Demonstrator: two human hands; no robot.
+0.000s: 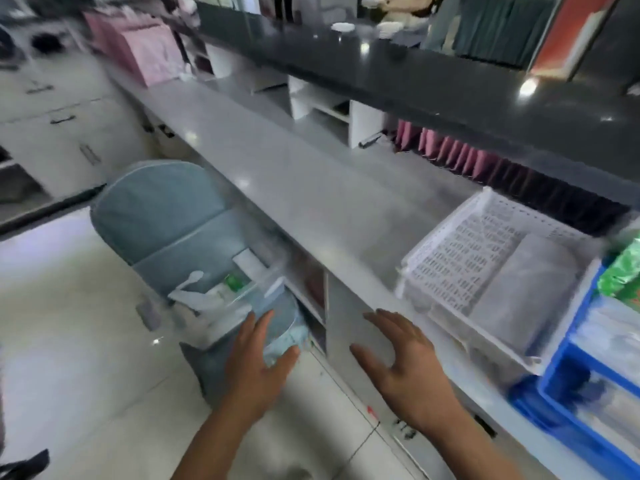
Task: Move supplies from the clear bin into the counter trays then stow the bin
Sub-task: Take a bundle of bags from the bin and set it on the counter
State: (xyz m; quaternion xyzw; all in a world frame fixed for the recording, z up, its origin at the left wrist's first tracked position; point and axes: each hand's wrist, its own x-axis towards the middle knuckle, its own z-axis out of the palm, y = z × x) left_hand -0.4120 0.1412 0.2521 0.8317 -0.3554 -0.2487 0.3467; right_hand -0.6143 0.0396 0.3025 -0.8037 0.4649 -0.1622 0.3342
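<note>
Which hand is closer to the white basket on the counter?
Right. The right hand hovers open just off the near-left corner of the white basket. The left hand is further left, low by the blue chair.

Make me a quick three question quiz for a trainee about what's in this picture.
1. True or false: the left hand grips a green packet.
2. The white tray sits on: A the floor, B the grey counter, C the chair.
3. Fill in: the clear bin rests on the ___.

Key: 1 false, both it and the right hand are open and hold nothing. 2 B. 3 chair.
</note>
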